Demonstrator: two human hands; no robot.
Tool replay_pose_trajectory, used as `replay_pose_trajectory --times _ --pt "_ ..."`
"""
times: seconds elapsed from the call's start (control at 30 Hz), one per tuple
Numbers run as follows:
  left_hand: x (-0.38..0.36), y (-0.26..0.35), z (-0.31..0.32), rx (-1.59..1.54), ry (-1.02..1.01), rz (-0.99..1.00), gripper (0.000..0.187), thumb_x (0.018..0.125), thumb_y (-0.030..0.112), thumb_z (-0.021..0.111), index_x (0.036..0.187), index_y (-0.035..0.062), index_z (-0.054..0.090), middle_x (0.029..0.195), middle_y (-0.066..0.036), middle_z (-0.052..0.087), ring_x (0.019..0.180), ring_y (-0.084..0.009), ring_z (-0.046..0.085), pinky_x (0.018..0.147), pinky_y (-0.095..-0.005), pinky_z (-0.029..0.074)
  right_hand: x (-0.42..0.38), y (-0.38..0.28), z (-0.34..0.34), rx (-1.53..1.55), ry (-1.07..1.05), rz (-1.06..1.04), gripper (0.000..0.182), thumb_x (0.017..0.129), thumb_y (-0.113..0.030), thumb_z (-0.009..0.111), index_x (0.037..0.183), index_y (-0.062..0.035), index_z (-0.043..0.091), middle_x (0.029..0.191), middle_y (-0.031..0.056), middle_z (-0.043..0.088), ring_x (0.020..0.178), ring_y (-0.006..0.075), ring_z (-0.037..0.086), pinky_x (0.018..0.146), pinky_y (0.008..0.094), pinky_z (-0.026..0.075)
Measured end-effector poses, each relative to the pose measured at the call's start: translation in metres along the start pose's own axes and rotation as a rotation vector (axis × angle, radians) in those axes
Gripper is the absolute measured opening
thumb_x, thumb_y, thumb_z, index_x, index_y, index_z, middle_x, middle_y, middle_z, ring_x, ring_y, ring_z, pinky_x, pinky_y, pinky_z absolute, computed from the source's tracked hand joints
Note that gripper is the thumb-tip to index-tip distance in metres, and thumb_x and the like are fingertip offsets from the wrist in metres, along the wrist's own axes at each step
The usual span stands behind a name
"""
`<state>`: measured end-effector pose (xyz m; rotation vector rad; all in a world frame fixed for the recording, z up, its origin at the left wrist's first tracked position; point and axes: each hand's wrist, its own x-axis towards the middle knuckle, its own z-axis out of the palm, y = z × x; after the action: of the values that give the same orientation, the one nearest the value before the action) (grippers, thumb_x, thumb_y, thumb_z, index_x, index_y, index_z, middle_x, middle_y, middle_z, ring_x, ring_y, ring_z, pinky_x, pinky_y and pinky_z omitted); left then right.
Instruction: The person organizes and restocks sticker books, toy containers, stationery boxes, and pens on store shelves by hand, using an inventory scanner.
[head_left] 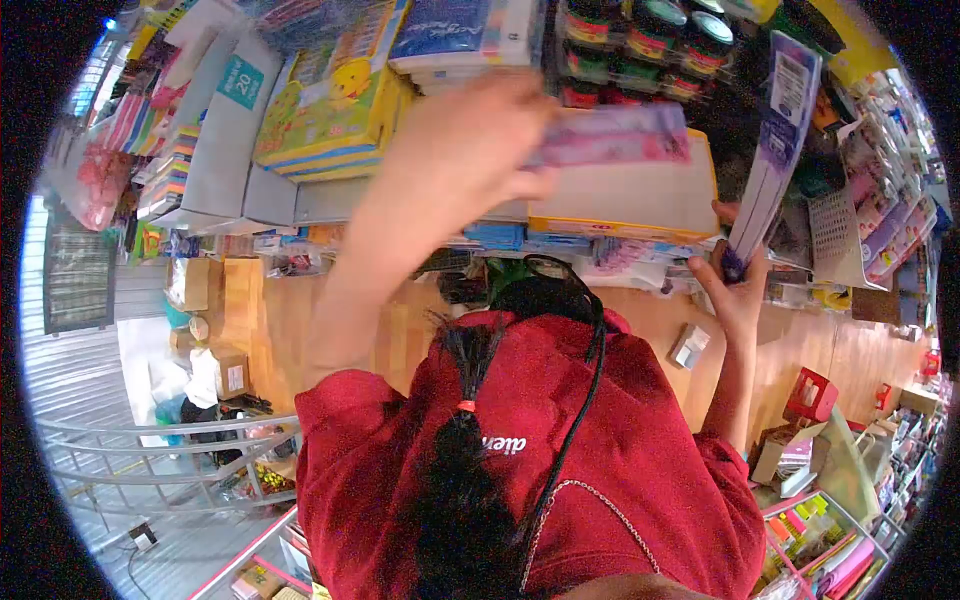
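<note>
My left hand [485, 130] is smeared by motion and reaches across the shelf. Its fingers are closed at the near end of a flat pink-and-purple packet [620, 135], which lies over a white box with a yellow edge [630, 195]. At the right, my right hand [738, 290] grips the lower end of a long, narrow purple-and-white package [778, 140], held nearly upright. A barcode label shows near its top. What is inside either packet cannot be made out.
Yellow picture packs [330, 110], a blue-and-white stack [455, 40] and dark-lidded jars [660, 35] fill the shelf. A white perforated basket [838, 225] stands right. Below are a wooden floor [400, 320], a small white box [690, 345] and a metal railing [170, 440].
</note>
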<state>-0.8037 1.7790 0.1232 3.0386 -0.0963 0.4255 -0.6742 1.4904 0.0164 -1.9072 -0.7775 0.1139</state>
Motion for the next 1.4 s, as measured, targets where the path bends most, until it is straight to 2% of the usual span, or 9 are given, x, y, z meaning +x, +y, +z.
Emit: replay_pose_trajectory --times 0.07,0.2,0.3,0.4,0.5,0.8,1.0,1.2,1.4 --pt "-0.027 -0.02 -0.024 0.036 0.102 -0.074 0.044 0.068 0.026 0.072 0.103 0.0033 0.06 0.1 -0.013 0.058 0.093 -0.0328 0.058 0.078 -0.04 0.049 0.003 -0.011 0.009 0.009 -0.04 0.045 0.05 0.069 -0.009 0.077 0.115 -0.0056 0.057 0.095 0.0028 0.06 0.073 0.0129 0.055 0.066 0.0277 0.044" --pt "-0.047 -0.057 -0.017 0.143 -0.075 -0.214 0.047 0.069 0.027 0.071 0.108 0.0047 0.059 0.105 -0.013 0.057 0.094 -0.0323 0.059 0.079 -0.0403 0.049 0.008 -0.015 0.025 -0.221 0.01 0.0 0.033 0.07 -0.003 0.074 0.101 -0.0034 0.062 0.092 0.0057 0.061 0.074 0.0157 0.058 0.068 0.0281 0.046" --pt "-0.046 -0.07 0.025 0.187 -0.066 -0.13 0.035 0.063 0.021 0.075 0.091 0.0034 0.063 0.099 -0.011 0.058 0.093 -0.0297 0.059 0.077 -0.0386 0.051 0.0 0.016 0.023 -0.132 0.09 -0.008 0.022 0.071 0.0 0.072 0.09 -0.0014 0.061 0.085 0.0065 0.06 0.07 0.0162 0.056 0.067 0.0275 0.045" --pt "-0.037 -0.073 0.045 0.199 -0.106 -0.112 0.032 0.061 0.019 0.077 0.085 0.0028 0.063 0.101 -0.013 0.058 0.095 -0.0289 0.059 0.077 -0.0372 0.052 -0.009 -0.016 0.014 -0.224 0.141 0.059 0.019 0.07 0.002 0.071 0.085 -0.001 0.059 0.079 0.0056 0.06 0.07 0.0157 0.056 0.068 0.0273 0.045" --pt "-0.033 -0.083 0.061 0.247 0.056 -0.03 0.029 0.059 0.017 0.077 0.082 0.0037 0.064 0.095 -0.013 0.06 0.09 -0.0276 0.062 0.072 -0.0373 0.053 -0.03 -0.008 -0.008 -0.235 0.134 0.104 0.015 0.075 -0.001 0.069 0.087 -0.0001 0.059 0.079 0.0018 0.06 0.074 0.0129 0.053 0.072 0.0273 0.044" --pt "-0.019 -0.095 0.089 0.371 -0.059 -0.013 0.007 0.071 0.006 0.061 0.077 0.0052 0.065 0.08 -0.012 0.063 0.08 -0.027 0.065 0.063 -0.0363 0.055 -0.078 0.007 -0.049 -0.098 0.253 0.201 0.016 0.071 0.002 0.07 0.084 -0.0013 0.061 0.084 0.0036 0.059 0.079 0.0142 0.055 0.076 0.0274 0.045" --pt "-0.017 -0.097 0.09 0.265 -0.15 -0.173 0.011 0.076 0.01 0.061 0.081 0.001 0.064 0.088 -0.019 0.063 0.082 -0.0329 0.065 0.068 -0.0436 0.054 -0.074 0.001 -0.05 -0.114 0.207 0.205 0.012 0.075 0.0 0.067 0.081 -0.0028 0.057 0.085 0.0016 0.053 0.085 0.014 0.049 0.08 0.0266 0.039" --pt "-0.024 -0.087 0.096 0.251 0.005 -0.224 0.01 0.076 0.004 0.054 0.076 0.001 0.064 0.096 -0.018 0.062 0.084 -0.0312 0.065 0.065 -0.0406 0.055 -0.066 0.0 -0.05 -0.039 0.221 0.178 0.014 0.07 0.001 0.069 0.079 -0.0017 0.059 0.084 0.0033 0.055 0.081 0.0156 0.052 0.076 0.0277 0.042" --pt "-0.039 -0.064 0.082 0.073 0.222 -0.249 0.022 0.081 0.013 0.056 0.101 0.0045 0.062 0.105 -0.017 0.058 0.089 -0.0316 0.063 0.07 -0.0399 0.054 -0.064 -0.002 -0.054 -0.093 0.131 0.091 0.019 0.07 -0.003 0.07 0.079 -0.0041 0.054 0.085 0.0019 0.048 0.081 0.0138 0.046 0.077 0.0258 0.038"
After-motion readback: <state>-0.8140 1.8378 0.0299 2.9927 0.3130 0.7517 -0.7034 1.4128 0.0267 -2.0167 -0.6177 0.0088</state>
